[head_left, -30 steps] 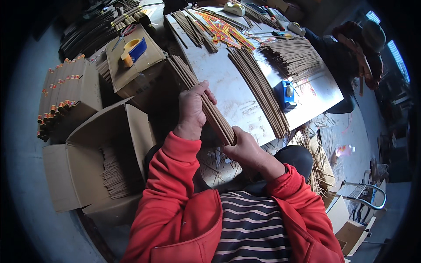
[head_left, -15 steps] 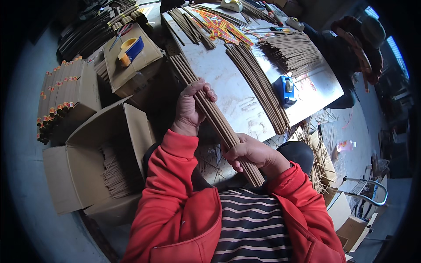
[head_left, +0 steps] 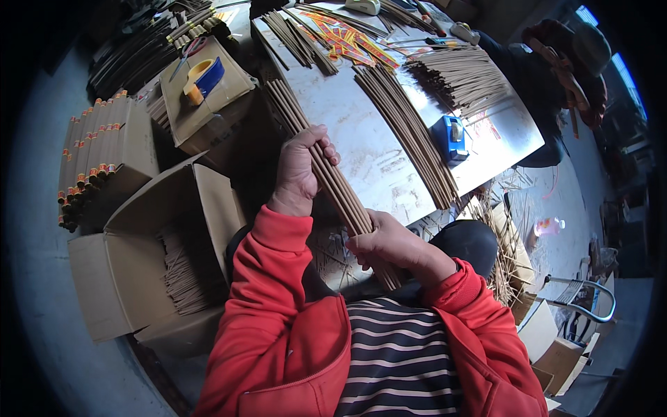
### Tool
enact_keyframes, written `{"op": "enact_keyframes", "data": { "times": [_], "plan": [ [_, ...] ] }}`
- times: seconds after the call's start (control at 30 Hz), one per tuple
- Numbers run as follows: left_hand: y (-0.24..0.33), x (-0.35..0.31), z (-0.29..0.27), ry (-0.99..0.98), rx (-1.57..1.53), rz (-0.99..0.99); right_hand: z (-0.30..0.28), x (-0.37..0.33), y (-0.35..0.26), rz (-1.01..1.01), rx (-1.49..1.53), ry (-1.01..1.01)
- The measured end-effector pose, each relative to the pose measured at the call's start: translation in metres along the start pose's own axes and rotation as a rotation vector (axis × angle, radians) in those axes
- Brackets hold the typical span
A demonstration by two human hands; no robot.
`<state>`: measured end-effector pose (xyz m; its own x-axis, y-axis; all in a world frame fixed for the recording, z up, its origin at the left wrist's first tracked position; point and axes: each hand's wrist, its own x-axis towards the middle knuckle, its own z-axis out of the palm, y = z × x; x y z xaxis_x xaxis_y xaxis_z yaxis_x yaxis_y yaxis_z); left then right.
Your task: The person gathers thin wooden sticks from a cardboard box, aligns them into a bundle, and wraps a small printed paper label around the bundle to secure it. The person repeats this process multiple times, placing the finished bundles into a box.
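Observation:
A bundle of long brown incense sticks (head_left: pixel 340 189) slants across in front of me, its far end over the edge of the white table (head_left: pixel 361 142). My left hand (head_left: pixel 297 172) is wrapped round its middle. Lower down, my right hand (head_left: pixel 394 242) grips the near part, thumb across the top; some of its fingers are hidden. The sticks' near ends poke out below that hand, over my lap. Another row of brown sticks (head_left: pixel 406 135) lies on the table to the right, next to a blue tape dispenser (head_left: pixel 453 142).
Red and yellow paper strips (head_left: pixel 344 42) and a heap of thin sticks (head_left: pixel 462 76) lie farther back. An open carton (head_left: pixel 125 278) with sticks inside stands at left, below a box bearing a tape roll (head_left: pixel 201 75). Another person (head_left: pixel 566 62) is at far right.
The bundle's near end has shifted slightly left and up, and my right hand has moved a little left with it. My left hand keeps its hold, almost in the same place.

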<state>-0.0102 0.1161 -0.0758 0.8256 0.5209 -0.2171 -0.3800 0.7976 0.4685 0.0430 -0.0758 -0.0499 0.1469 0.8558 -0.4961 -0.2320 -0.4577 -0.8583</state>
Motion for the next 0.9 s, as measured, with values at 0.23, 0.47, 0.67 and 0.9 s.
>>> {"op": "enact_keyframes", "data": {
  "times": [0.23, 0.47, 0.67, 0.9],
  "plan": [
    [0.001, -0.001, -0.002, -0.148, -0.156, 0.003, -0.005, -0.006, -0.01, 0.147, 0.296, -0.212],
    [-0.002, 0.001, 0.003, 0.2, 0.193, 0.132, 0.003, 0.006, 0.01, -0.103, -0.505, 0.269],
    [0.0, -0.004, -0.001, -0.039, -0.17, -0.036, 0.004, -0.005, -0.008, 0.149, 0.1, -0.083],
    [-0.003, -0.003, 0.001, -0.033, 0.015, 0.024, 0.006, 0.0, 0.001, 0.028, -0.112, 0.119]
  ]
}}
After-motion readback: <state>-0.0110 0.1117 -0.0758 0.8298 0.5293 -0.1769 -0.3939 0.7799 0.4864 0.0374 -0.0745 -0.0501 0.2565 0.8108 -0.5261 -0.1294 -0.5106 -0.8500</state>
